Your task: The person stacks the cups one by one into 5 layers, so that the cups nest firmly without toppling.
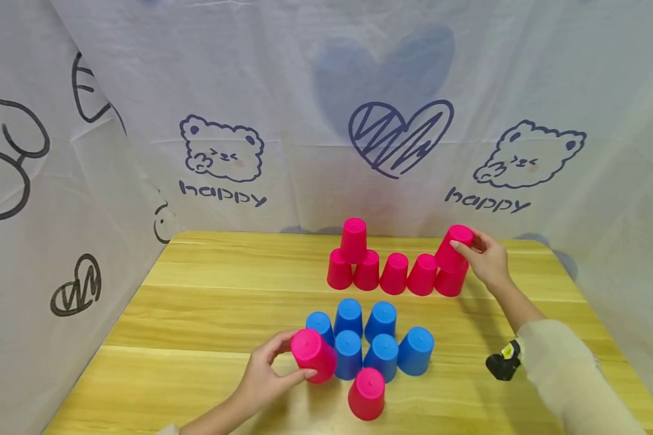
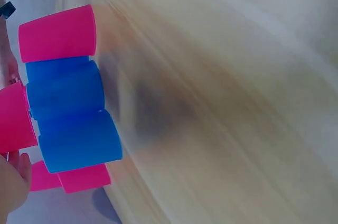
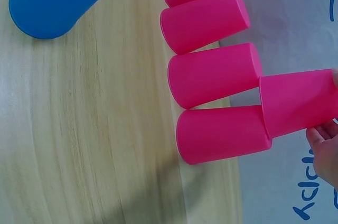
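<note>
My right hand grips an upside-down pink cup over the right end of a row of pink cups. In the right wrist view, the held cup has its rim right at the base of the end cup. Another pink cup stands on the two leftmost cups of that row. Near the front, my left hand holds a second pink cup between thumb and fingers, beside a cluster of blue cups. The left wrist view shows this held cup at its edge.
A single pink cup stands upside down in front of the blue cups. The wooden table meets a white printed cloth behind and at the sides. A black band with a yellow flower is at the right sleeve.
</note>
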### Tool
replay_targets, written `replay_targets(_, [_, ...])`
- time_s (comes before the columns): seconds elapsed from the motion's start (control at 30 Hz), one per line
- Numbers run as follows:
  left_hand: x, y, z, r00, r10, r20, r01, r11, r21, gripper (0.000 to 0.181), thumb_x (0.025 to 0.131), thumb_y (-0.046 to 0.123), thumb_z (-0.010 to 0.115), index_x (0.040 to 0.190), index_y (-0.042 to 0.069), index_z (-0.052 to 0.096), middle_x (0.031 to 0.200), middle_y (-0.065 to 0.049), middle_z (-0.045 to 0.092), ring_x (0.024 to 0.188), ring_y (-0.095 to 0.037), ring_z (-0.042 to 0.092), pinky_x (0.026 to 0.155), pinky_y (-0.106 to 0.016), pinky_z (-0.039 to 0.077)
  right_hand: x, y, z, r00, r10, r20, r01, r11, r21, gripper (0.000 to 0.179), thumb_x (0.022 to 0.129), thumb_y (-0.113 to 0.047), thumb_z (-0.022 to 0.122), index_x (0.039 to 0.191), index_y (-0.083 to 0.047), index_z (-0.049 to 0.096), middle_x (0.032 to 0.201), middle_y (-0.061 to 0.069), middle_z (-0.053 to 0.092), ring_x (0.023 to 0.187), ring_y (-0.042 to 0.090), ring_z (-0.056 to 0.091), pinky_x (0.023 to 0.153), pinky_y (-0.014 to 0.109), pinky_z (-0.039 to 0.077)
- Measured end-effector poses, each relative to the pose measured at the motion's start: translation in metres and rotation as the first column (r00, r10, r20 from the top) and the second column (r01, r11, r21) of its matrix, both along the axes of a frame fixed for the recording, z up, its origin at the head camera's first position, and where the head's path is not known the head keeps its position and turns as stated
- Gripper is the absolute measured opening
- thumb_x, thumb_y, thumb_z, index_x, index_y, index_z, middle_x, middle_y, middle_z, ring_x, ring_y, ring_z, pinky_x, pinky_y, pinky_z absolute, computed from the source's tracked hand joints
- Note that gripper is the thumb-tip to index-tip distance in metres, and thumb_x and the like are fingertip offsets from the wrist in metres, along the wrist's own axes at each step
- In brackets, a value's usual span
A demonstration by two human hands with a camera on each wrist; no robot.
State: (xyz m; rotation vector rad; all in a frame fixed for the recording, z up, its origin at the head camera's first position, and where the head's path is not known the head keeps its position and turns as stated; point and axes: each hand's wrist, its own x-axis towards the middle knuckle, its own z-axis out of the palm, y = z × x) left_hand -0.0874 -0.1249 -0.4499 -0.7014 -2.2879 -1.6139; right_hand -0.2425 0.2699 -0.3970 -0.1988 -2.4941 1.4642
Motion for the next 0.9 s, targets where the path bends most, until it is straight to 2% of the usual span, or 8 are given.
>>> replay_targets(0.2, [-0.005, 0.007, 0.010, 0.999, -0.020, 0.045, 0.020, 1.000, -0.010, 0.049, 0.070, 0.011, 0.080, 0.114, 0.005, 0.060, 0.103, -0.009, 0.069, 0.091, -0.004, 0.063, 0.081, -0.027, 0.054, -0.001, 0.000, -0.001, 0.999, 0.031, 0.009, -0.031, 0.999, 0.010, 0.057, 0.089, -0.027, 0.062, 0.135, 0.002, 0.044, 0.126, 0.024, 0.054, 0.087, -0.008, 0.045, 0.078, 0.002, 0.044])
replay_targets(0.3, [-0.009, 0.011, 0.016, 0.997, -0.027, 0.078, 0.027, 1.000, 0.003, 0.049, 0.071, 0.010, 0.079, 0.115, 0.005, 0.059, 0.105, -0.009, 0.068, 0.091, -0.003, 0.063, 0.082, -0.027, 0.054, -0.001, 0.000, -0.001, 0.999, 0.053, 0.012, -0.053, 0.998, 0.018, 0.059, 0.089, -0.028, 0.062, 0.135, 0.003, 0.042, 0.127, 0.025, 0.053, 0.095, 0.004, 0.052, 0.081, 0.005, 0.045])
replay_targets(0.4, [-0.016, 0.015, 0.022, 0.994, -0.042, 0.099, 0.038, 0.998, 0.043, 0.048, 0.073, 0.009, 0.078, 0.116, 0.004, 0.058, 0.107, -0.012, 0.067, 0.092, -0.003, 0.062, 0.082, -0.026, 0.054, 0.000, 0.002, -0.001, 0.997, 0.073, 0.029, -0.074, 0.997, 0.030, 0.065, 0.089, -0.031, 0.060, 0.139, 0.004, 0.036, 0.133, 0.027, 0.048, 0.112, 0.026, 0.053, 0.094, 0.022, 0.048])
replay_targets(0.5, [-0.025, 0.019, 0.029, 0.992, -0.053, 0.118, 0.042, 0.995, 0.087, 0.047, 0.074, 0.007, 0.076, 0.117, 0.004, 0.057, 0.108, -0.014, 0.066, 0.092, -0.002, 0.062, 0.082, -0.025, 0.054, 0.002, 0.004, 0.001, 0.995, 0.081, 0.056, -0.083, 0.996, 0.033, 0.073, 0.089, -0.035, 0.059, 0.143, 0.003, 0.028, 0.139, 0.027, 0.041, 0.124, 0.039, 0.044, 0.102, 0.041, 0.040])
replay_targets(0.6, [-0.033, 0.024, 0.034, 0.988, -0.068, 0.136, 0.054, 0.993, 0.106, 0.048, 0.075, 0.008, 0.076, 0.119, 0.003, 0.056, 0.111, -0.014, 0.065, 0.095, -0.004, 0.062, 0.084, -0.027, 0.054, 0.007, 0.006, 0.004, 0.996, 0.074, 0.052, -0.076, 0.996, 0.051, 0.075, 0.089, -0.037, 0.058, 0.144, 0.002, 0.026, 0.141, 0.027, 0.039, 0.126, 0.041, 0.041, 0.104, 0.049, 0.035])
replay_targets(0.77, [-0.041, 0.031, 0.039, 0.976, -0.078, 0.202, 0.058, 0.993, 0.102, 0.052, 0.076, 0.013, 0.076, 0.123, 0.005, 0.054, 0.117, -0.013, 0.062, 0.102, -0.014, 0.061, 0.087, -0.028, 0.053, 0.020, 0.006, 0.010, 0.997, 0.073, -0.011, -0.072, 0.993, 0.090, 0.071, 0.090, -0.034, 0.058, 0.142, 0.003, 0.028, 0.138, 0.029, 0.041, 0.126, 0.043, 0.040, 0.104, 0.054, 0.034])
replay_targets(0.9, [-0.045, 0.033, 0.039, 0.972, -0.056, 0.226, 0.035, 0.995, 0.095, 0.054, 0.076, 0.012, 0.076, 0.124, 0.006, 0.054, 0.118, -0.012, 0.062, 0.103, -0.023, 0.061, 0.086, -0.025, 0.052, 0.030, 0.001, 0.012, 0.995, 0.071, -0.077, -0.062, 0.992, 0.106, 0.067, 0.089, -0.031, 0.060, 0.140, 0.002, 0.034, 0.136, 0.026, 0.045, 0.123, 0.040, 0.043, 0.103, 0.050, 0.037])
